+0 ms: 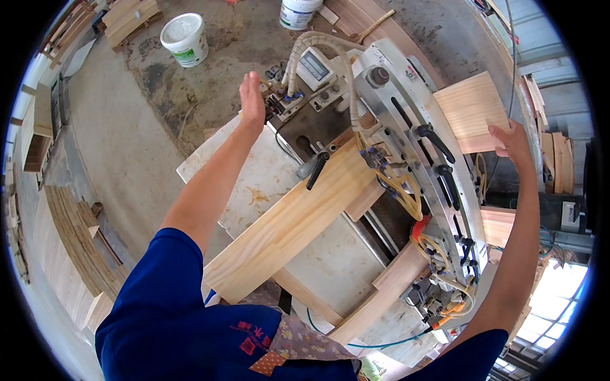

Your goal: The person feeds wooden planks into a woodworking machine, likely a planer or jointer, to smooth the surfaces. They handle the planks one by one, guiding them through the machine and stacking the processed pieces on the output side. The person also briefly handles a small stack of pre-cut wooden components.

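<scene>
Holding a wooden panel (pixel 471 109) in the right hand (pixel 513 145), left hand (pixel 251 100) open wide.

i see two white buckets (pixel 185 39) on the concrete floor at the top, each with a green and white label band; the second bucket (pixel 297 13) sits partly cut off. on the machine, a small grey-white control box with a pale rectangular screen (pixel 313 65) faces upward. near it, a red label (pixel 412 74) sits on the metal plate.
</scene>
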A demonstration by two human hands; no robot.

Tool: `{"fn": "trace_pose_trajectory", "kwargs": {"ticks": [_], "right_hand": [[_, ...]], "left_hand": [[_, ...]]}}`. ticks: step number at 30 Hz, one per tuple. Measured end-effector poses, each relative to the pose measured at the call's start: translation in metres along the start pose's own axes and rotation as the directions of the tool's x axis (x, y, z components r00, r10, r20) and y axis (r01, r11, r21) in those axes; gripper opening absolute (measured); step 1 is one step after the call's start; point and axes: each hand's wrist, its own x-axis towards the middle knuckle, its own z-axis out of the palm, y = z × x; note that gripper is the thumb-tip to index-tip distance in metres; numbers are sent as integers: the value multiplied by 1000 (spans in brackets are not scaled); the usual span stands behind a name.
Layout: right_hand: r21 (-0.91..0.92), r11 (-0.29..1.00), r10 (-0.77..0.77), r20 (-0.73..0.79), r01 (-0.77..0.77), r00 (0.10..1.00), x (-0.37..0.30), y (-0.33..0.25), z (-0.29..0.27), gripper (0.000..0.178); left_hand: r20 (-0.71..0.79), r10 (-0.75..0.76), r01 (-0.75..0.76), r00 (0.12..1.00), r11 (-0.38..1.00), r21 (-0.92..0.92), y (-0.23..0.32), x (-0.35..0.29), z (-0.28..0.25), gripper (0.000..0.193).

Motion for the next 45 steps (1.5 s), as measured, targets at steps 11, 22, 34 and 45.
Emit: {"fn": "trace_pose_trajectory", "kwargs": {"ticks": [11, 22, 34, 45], "right_hand": [[-221, 963, -189, -159, 151, 969, -67, -72, -118, 48], [-174, 940, -333, -294, 292, 896, -189, -110, -149, 63], [959, 274, 384, -179, 74, 906, -130, 111, -9, 29], [-296, 856, 290, -401, -423, 869, -83, 89, 103, 45]], "left_hand": [[-73, 400, -358, 914, 878, 318, 16, -8, 6, 57], [843, 414, -358, 344, 888, -290, 277, -157, 66, 47], [658, 52, 218, 751, 921, -322, 223, -113, -19, 41], [619, -43, 331, 785, 873, -359, 218, -136, -45, 40]]}}
